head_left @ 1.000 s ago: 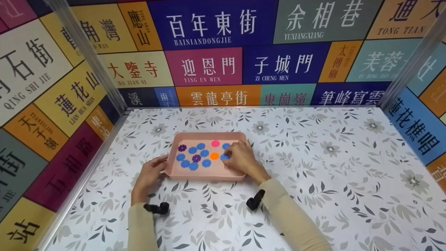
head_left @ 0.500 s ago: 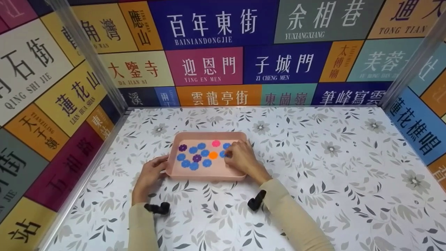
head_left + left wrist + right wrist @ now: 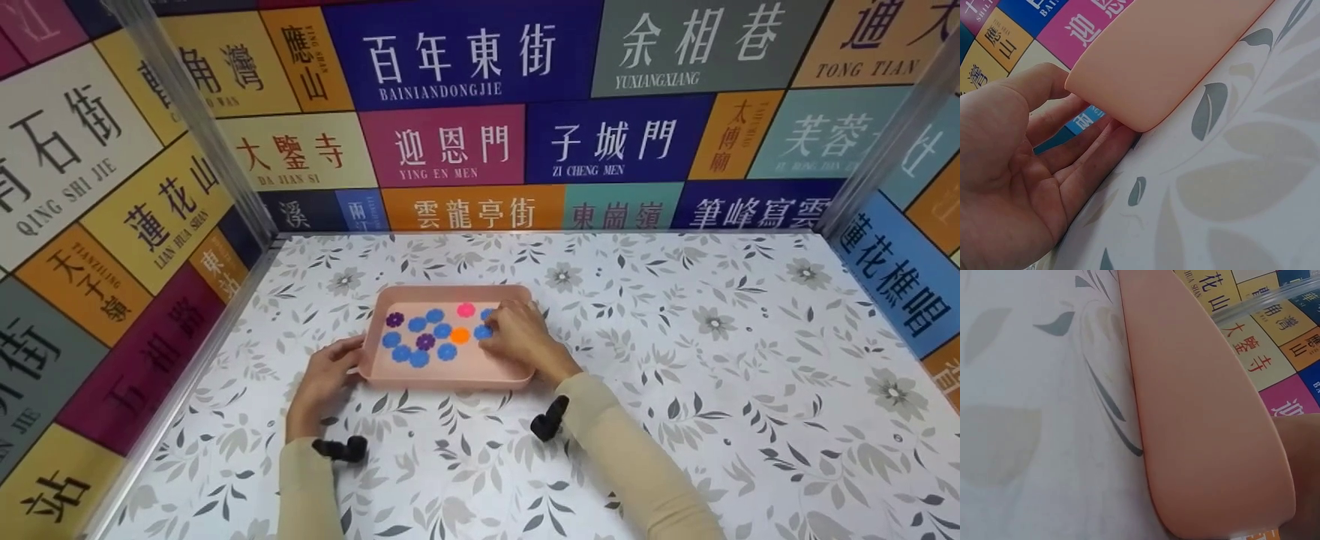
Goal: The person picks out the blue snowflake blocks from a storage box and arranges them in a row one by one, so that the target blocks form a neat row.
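Note:
A shallow pink tray (image 3: 450,382) lies on the table with several small flower-shaped discs in it. Most are blue discs (image 3: 420,358); among them are a purple disc (image 3: 394,320), another purple disc (image 3: 425,342), a pink disc (image 3: 466,310) and an orange disc (image 3: 459,336). My left hand (image 3: 324,379) rests against the tray's left end, its thumb (image 3: 1053,79) at the rim and its fingers along the outer wall. Over the tray's right side, my right hand (image 3: 523,341) has bent fingers right at a blue disc (image 3: 481,332); I cannot tell whether they pinch it.
A white leaf-patterned tablecloth (image 3: 712,390) covers the table. Panels with street names (image 3: 465,67) rise behind it and at both sides, with clear corner strips (image 3: 202,120). Each sleeve cuff carries a black wrist camera, one a left camera (image 3: 341,449), the other a right camera (image 3: 550,418).
My right fingers have shifted slightly among the discs at the tray's right side. The orange disc has slid a little to the left. My left hand stays at the tray's left end.

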The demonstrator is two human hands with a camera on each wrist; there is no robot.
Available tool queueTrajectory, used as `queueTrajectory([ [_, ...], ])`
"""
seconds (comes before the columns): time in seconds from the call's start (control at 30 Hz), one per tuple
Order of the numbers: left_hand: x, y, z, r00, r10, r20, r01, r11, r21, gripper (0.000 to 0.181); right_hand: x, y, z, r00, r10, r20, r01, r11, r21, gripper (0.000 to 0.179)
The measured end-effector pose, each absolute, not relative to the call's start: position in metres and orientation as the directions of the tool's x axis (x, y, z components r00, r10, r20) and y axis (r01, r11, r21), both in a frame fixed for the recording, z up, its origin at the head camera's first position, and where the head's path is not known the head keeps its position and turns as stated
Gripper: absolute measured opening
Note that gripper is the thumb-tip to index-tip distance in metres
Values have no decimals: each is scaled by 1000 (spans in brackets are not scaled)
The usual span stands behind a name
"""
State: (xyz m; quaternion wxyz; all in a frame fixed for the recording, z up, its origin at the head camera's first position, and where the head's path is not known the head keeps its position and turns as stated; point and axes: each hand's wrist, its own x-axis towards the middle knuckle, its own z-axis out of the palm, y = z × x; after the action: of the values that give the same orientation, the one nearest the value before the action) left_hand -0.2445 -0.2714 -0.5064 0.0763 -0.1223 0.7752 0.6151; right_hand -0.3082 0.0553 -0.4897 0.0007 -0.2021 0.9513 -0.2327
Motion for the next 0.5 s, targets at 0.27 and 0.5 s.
queueTrajectory([
  [0.27,-245,-271,-508,-954,-90,-288,-300,190,935,45,-313,53,-484,-931,-364,13,-324,812,-485,32],
  [0.5,-243,-272,-508,-958,-86,-275,-286,159,945,46,-314,52,-487,-936,-352,9,-311,816,-488,29],
])
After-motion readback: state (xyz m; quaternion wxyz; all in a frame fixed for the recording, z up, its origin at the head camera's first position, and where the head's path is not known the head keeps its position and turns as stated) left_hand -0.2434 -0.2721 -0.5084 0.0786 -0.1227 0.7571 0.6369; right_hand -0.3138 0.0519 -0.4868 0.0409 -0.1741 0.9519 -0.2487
